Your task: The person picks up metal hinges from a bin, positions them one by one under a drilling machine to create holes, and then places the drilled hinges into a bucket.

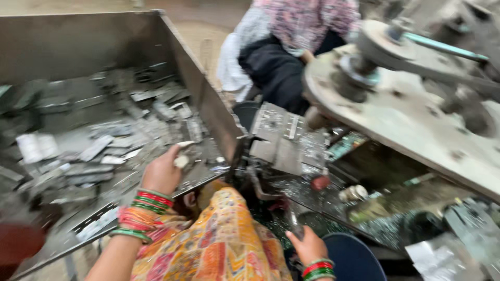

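Left hand (162,174), lower centre-left, pinches a small pale piece (182,161) over the flat metal blanks (120,140) heaped in the steel bin (208,99) — right hand (307,245), bottom centre, clenches a slim metal handle (295,225) beside the press machine (406,109).

dim, flat indoor light; heavy motion blur smears the whole view, worst toward the right edge.
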